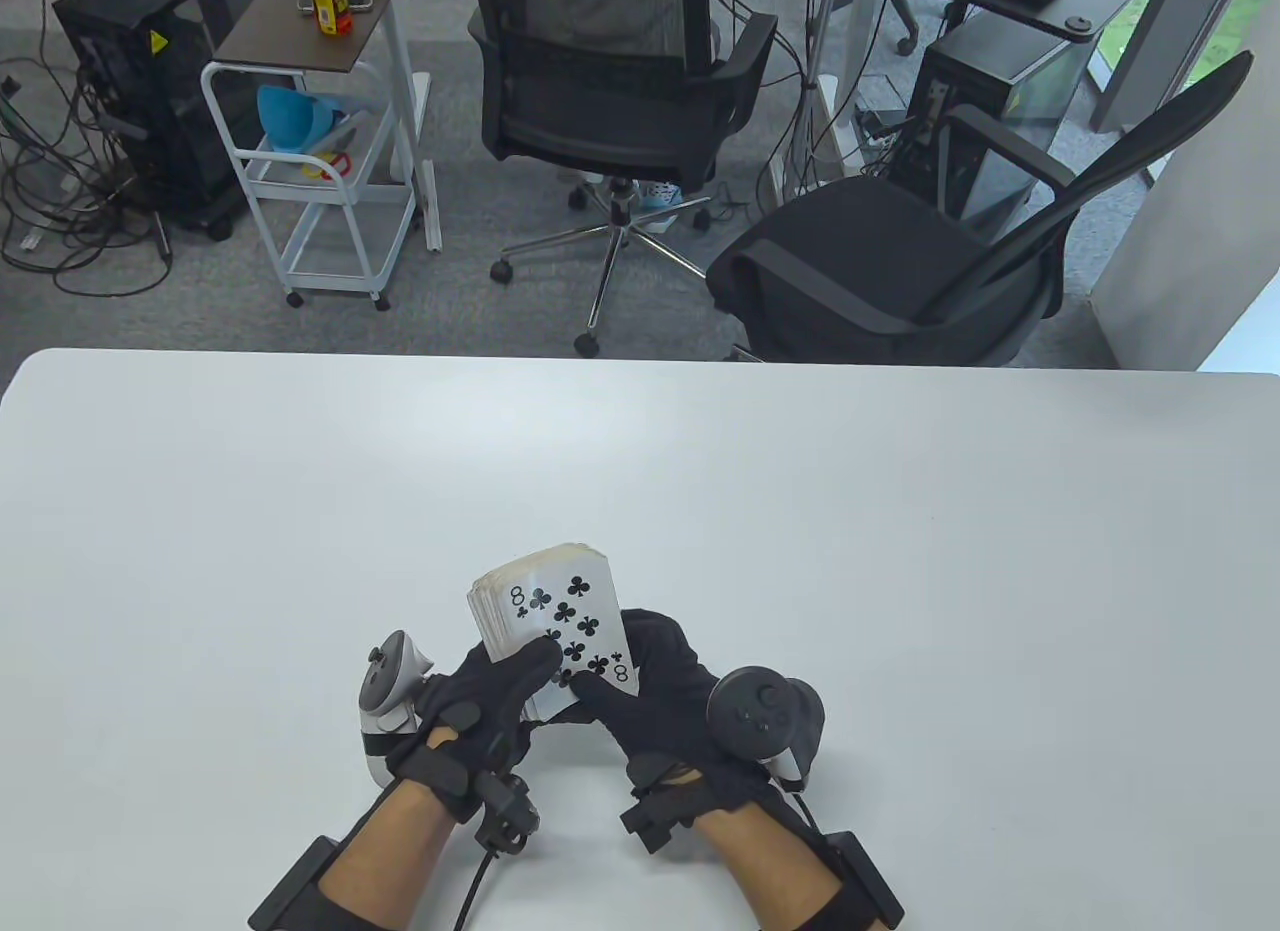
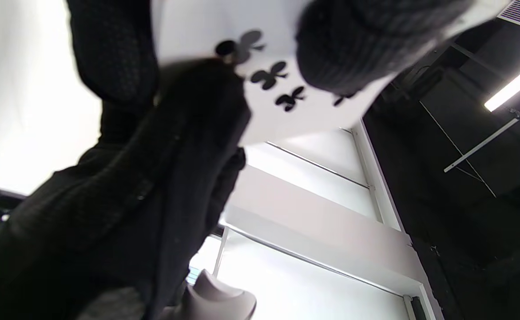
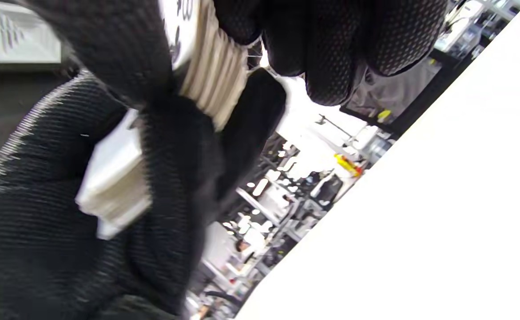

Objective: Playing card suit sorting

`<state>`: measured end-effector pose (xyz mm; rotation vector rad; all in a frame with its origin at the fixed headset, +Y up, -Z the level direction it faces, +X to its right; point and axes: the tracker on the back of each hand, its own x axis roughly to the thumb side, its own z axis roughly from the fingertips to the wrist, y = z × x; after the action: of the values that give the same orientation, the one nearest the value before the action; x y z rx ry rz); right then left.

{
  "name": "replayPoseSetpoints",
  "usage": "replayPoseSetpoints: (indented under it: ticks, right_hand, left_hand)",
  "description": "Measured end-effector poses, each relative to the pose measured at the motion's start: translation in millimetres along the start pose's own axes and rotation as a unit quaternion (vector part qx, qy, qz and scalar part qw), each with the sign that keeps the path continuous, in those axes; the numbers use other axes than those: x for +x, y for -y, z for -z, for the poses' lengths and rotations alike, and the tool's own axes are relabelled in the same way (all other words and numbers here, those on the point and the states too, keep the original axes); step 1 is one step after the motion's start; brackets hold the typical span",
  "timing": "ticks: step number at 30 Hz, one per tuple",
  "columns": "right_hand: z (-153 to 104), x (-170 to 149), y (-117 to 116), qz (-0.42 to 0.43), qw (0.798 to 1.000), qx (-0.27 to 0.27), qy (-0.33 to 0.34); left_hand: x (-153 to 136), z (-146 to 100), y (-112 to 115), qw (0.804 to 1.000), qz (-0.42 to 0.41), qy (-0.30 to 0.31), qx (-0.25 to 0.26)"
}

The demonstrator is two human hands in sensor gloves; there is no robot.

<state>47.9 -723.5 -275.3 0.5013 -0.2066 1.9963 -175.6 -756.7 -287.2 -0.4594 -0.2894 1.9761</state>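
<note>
A thick deck of playing cards [image 1: 545, 611] is held face up above the near middle of the white table [image 1: 900, 531]. Its top card is the eight of clubs [image 1: 570, 621]. My left hand [image 1: 500, 696] grips the deck from the left, thumb on the face. My right hand [image 1: 640, 686] holds it from the right and below, thumb on the top card's near corner. The left wrist view shows the club pips [image 2: 268, 75] between black gloved fingers [image 2: 357, 40]. The right wrist view shows the deck's cream edge [image 3: 215, 80] held in fingers [image 3: 331, 49].
Two black office chairs [image 1: 620, 81] [image 1: 900, 261] stand beyond the table's far edge. A white trolley [image 1: 320, 161] and computer towers stand further back. No cards lie on the table surface in view.
</note>
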Motion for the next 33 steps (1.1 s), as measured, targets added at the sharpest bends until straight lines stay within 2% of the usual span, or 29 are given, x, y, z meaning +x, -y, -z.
replayPoseSetpoints:
  ticks: [3,6,8,13,16,20,23,24,26,28,31,33]
  right_hand:
    - [-2,5,2,-0.022,0.999,-0.043,0.015]
    - [-1,7,11,-0.007,0.998,-0.054,0.027]
    - [0,8,18,-0.012,0.998,-0.054,0.035]
    - [6,10,36,-0.05,0.998,-0.03,0.04]
    - [4,8,43,-0.063,0.995,-0.069,0.028]
    - [6,8,53,-0.074,0.994,-0.082,0.013]
    - [11,-4,64,-0.07,0.992,-0.092,-0.044]
    - [14,-12,70,-0.068,0.99,-0.09,-0.08]
    - [23,-30,77,-0.061,0.984,-0.075,-0.15]
    - [38,-50,79,-0.092,0.974,-0.054,-0.203]
    - [67,-74,70,-0.204,0.946,-0.003,-0.253]
    - [91,-87,55,-0.288,0.915,0.039,-0.279]
  left_hand:
    - [3,2,0,1.0,0.015,0.001,-0.02]
    - [0,4,6,0.998,-0.011,-0.003,-0.064]
    - [-1,3,8,0.999,-0.004,0.007,-0.043]
    - [1,2,11,0.999,-0.002,0.01,-0.035]
    - [4,0,10,1.0,0.006,0.021,-0.01]
    - [10,-3,5,0.999,0.032,0.031,0.013]
    - [14,-5,3,0.999,0.031,0.031,0.026]
    - [16,-4,2,0.998,0.037,0.036,0.03]
    - [18,-3,2,0.998,0.047,0.042,0.029]
    - [19,-3,2,0.997,0.046,0.044,0.03]
    - [17,-3,1,0.997,0.054,0.043,0.037]
    - [16,-3,-1,0.996,0.064,0.038,0.044]
